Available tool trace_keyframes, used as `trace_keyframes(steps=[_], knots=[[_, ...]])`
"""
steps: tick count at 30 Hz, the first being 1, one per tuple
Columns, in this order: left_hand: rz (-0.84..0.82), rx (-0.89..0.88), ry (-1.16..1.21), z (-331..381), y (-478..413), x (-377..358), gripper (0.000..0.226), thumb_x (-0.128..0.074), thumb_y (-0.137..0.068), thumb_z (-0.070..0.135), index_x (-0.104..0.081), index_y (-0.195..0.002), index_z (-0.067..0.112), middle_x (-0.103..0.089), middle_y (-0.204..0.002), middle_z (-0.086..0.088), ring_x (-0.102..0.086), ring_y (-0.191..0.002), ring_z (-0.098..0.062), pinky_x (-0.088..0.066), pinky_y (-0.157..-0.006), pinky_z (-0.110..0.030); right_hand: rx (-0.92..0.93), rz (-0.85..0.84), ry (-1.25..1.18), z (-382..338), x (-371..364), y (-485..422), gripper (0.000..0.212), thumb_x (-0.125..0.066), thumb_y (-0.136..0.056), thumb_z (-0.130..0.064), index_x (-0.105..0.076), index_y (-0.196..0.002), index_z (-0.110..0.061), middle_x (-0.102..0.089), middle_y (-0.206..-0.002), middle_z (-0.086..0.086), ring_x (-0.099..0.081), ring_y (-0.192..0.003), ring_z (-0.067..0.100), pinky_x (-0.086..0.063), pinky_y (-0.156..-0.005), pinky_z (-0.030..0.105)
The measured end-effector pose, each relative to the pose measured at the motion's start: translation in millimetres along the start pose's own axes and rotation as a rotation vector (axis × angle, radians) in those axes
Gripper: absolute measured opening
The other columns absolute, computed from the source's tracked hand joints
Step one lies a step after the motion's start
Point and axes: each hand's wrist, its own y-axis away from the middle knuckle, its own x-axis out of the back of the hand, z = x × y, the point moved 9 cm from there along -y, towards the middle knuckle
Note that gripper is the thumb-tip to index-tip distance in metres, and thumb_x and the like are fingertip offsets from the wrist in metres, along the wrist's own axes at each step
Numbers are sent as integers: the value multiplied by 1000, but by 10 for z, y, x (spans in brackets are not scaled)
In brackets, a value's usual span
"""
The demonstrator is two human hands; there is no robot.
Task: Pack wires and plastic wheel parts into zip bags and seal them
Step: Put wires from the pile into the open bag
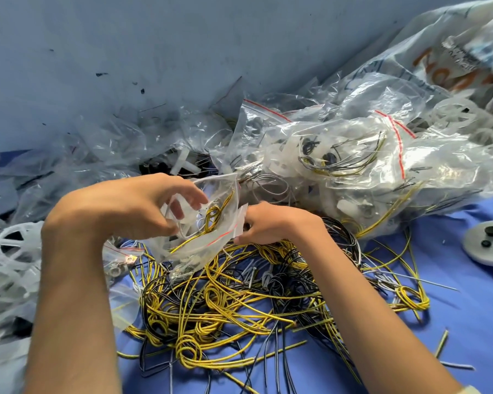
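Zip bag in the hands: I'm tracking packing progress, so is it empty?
No, a knotted yellow wire shows inside the clear zip bag that the left hand and right hand hold.

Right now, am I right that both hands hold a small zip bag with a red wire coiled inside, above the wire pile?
Not quite: the head view shows the coiled wire in the zip bag is yellow with black, not red. Otherwise yes: the left hand and right hand hold it above the wire pile.
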Motion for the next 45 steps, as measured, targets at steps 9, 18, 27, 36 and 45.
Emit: trace_keyframes(steps=[9,18,27,36,45], knots=[[176,-5,93,15,-34,167,39,-54,-87,3,-62,-112,33,-66,-94,21,-62,-87,-3,-46,-72,-16,90,301,-236,-90,439,147,29,-57,-91,-20,-59,-62,-21,-55,-62,-4,-46,-56,9,-35,-51,26],[398,10,59,57,-78,308,30,-57,-90,15,-64,-118,23,-67,-94,4,-56,-81,-12,-37,-67,-21,112,514,-567,61,901,473,29,-55,-92,-7,-57,-121,-7,-60,-102,4,-65,-82,19,-56,-78,34],[422,3,104,65,-111,298,33,-59,-91,24,-60,-124,21,-66,-111,1,-60,-100,-14,-40,-85,-24,163,643,-739,174,1158,660,33,-69,-83,-8,-64,-116,-7,-70,-102,11,-68,-81,14,-56,-82,27],[363,-81,84,299,-180,204,34,-50,-89,49,-65,-114,32,-57,-74,21,-54,-76,7,-35,-62,-7,296,515,-634,-211,1104,696,16,-69,-85,-28,-64,-86,-12,-69,-81,10,-55,-71,12,-39,-67,29],[369,-62,36,294,-219,183,36,-54,-89,45,-66,-114,23,-57,-75,17,-56,-83,-14,-35,-67,-26,273,521,-553,-398,1066,636,15,-45,-98,-31,-40,-86,-26,-64,-97,11,-63,-91,29,-50,-86,51]])
